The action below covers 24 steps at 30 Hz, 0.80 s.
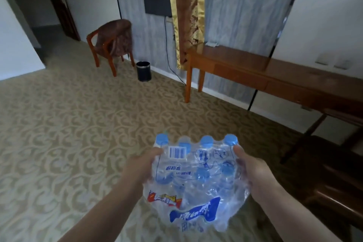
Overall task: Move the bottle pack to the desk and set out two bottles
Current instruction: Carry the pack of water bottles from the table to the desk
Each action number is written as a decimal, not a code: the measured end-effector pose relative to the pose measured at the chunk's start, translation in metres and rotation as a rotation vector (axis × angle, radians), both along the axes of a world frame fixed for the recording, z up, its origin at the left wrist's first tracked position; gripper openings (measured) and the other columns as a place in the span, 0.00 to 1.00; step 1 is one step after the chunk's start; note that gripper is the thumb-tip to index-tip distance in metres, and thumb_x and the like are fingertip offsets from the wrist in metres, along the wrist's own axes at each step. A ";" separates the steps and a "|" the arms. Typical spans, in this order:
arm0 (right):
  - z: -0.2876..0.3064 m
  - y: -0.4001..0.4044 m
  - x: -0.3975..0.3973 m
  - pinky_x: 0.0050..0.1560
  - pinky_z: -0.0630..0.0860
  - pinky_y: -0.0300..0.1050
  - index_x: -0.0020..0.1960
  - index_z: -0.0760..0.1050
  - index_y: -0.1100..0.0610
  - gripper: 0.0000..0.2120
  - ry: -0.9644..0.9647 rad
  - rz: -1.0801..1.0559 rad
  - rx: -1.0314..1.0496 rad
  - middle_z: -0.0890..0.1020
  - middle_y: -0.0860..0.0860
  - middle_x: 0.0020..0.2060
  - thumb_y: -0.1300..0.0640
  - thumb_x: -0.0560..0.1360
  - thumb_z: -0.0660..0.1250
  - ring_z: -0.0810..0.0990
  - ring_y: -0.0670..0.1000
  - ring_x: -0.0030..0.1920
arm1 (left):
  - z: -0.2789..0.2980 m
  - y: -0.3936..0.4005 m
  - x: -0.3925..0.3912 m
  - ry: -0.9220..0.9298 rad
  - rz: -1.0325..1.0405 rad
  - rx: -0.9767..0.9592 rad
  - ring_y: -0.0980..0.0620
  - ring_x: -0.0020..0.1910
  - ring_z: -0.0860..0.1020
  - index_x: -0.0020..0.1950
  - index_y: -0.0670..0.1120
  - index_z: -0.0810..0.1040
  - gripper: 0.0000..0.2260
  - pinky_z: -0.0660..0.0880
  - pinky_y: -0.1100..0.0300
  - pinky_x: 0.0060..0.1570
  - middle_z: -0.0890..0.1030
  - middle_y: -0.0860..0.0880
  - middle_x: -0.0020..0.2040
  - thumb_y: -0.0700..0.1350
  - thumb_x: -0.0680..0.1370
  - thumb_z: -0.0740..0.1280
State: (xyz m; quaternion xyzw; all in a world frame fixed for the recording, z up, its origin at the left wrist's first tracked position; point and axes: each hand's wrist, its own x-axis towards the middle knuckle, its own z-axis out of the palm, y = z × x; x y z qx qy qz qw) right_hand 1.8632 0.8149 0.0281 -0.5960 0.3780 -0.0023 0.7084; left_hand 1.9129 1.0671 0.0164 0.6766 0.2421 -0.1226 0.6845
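Note:
A shrink-wrapped bottle pack (pixel 196 180) with blue caps and blue print hangs in the air low in the middle of the head view, above the carpet. My left hand (pixel 144 165) grips its left side, and my right hand (pixel 253 171) grips its right side. The wooden desk (pixel 275 72) runs along the wall at the right, well ahead of the pack. Its top holds only a small flat object at the far left end.
A wooden chair (pixel 112 43) with a cloth over its back stands at the far left wall, a black waste bin (pixel 143 71) beside it. A cable hangs down the wall by the desk's left legs. A dark wooden chair (pixel 332 173) sits at the right, close to my right arm.

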 end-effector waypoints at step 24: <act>-0.005 -0.110 0.427 0.53 0.81 0.59 0.47 0.81 0.63 0.21 0.117 -0.288 -0.035 0.87 0.59 0.43 0.44 0.70 0.73 0.86 0.61 0.44 | 0.002 -0.131 0.510 0.048 -0.348 -0.002 0.49 0.24 0.82 0.33 0.44 0.84 0.14 0.78 0.55 0.32 0.84 0.47 0.28 0.54 0.57 0.77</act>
